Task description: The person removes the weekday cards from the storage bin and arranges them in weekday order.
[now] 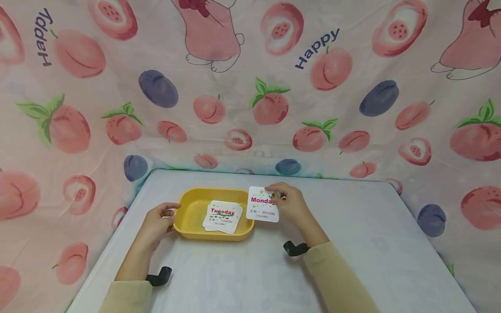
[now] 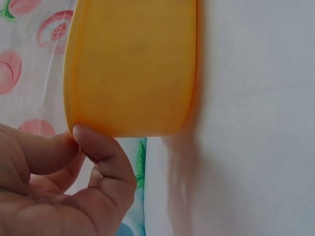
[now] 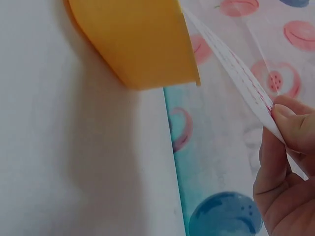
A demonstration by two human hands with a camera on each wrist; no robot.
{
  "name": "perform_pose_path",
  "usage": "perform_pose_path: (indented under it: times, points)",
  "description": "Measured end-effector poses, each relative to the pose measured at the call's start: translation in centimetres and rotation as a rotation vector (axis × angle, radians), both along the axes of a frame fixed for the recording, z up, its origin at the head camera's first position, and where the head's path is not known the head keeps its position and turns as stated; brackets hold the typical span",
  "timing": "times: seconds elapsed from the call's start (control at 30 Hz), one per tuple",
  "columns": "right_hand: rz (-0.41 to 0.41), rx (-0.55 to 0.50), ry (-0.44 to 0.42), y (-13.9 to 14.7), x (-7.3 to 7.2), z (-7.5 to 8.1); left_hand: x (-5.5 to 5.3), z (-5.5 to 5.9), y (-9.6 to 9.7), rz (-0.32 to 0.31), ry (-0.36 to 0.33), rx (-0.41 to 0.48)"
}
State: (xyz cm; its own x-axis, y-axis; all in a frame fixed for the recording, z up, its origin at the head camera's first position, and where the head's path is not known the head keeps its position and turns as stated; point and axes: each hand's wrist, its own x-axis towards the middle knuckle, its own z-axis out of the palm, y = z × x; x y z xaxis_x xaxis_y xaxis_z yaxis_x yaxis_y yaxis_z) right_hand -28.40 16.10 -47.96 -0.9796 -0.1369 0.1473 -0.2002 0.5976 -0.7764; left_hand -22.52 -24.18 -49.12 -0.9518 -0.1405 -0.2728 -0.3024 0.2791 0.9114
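Observation:
A shallow yellow plastic tray (image 1: 190, 219) stands on the white table. My left hand (image 1: 153, 226) pinches the left end of its rim; in the left wrist view, thumb and finger meet at the edge of the tray (image 2: 133, 73). Inside the tray lies a small loose stack of white cards, topped by a "Tuesday" card (image 1: 221, 221). Between thumb and fingers, my right hand (image 1: 290, 206) holds a "Monday" card (image 1: 258, 213) over the tray's right end. From the right wrist, this card (image 3: 236, 73) is seen nearly edge-on, above the tray's rim.
A white cloth (image 1: 219, 274) covers the table, whose far edge meets a pink fruit-print curtain (image 1: 235, 87). The curtain also hangs along both sides. A black band piece (image 1: 159, 277) sits at the left wrist, and another (image 1: 295, 248) at the right.

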Motion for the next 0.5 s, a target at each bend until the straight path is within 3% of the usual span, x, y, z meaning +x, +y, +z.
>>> perform_pose_path:
  times: [0.5]
  points:
    - [-0.005, -0.054, -0.056, 3.2, -0.3, -1.1, 0.0, 0.0, 0.1, 0.011, -0.005, 0.018]
